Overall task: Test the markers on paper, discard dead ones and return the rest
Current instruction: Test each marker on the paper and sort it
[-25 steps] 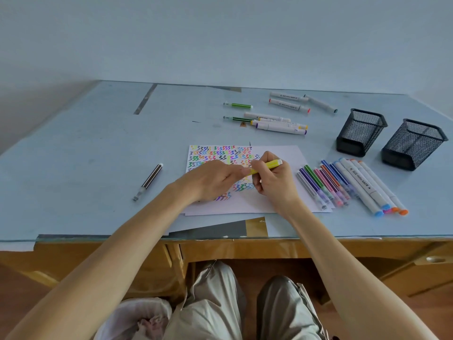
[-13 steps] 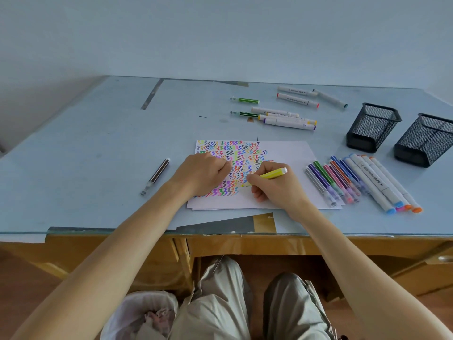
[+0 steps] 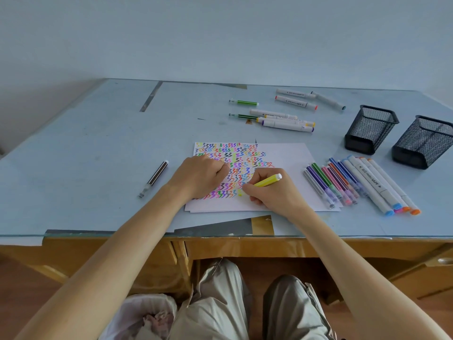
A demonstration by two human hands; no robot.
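**Marker test, yellow pen on paper**

Right hand [image 3: 274,195] pinches one yellow marker [image 3: 267,180], tip on the scribbled paper [image 3: 286,155] at centre frame. Left hand [image 3: 203,176], fingers curled, rests on the sheet. Two mesh cups [image 3: 370,130] stand at right, contents not visible. Eleven markers [image 3: 355,185] lie in a row beside the paper; printing unreadable.

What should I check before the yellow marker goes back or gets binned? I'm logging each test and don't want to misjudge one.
1. Right hand grips yellow marker: ok.
2. Tip on the paper: ok.
3. Yellow mark visible by the tip: ok, though faint.
4. Left hand steadies the sheet: ok.
5. Cap in the left hand: cannot tell.
6. Mesh pen holders upright, ready for returns: ok.
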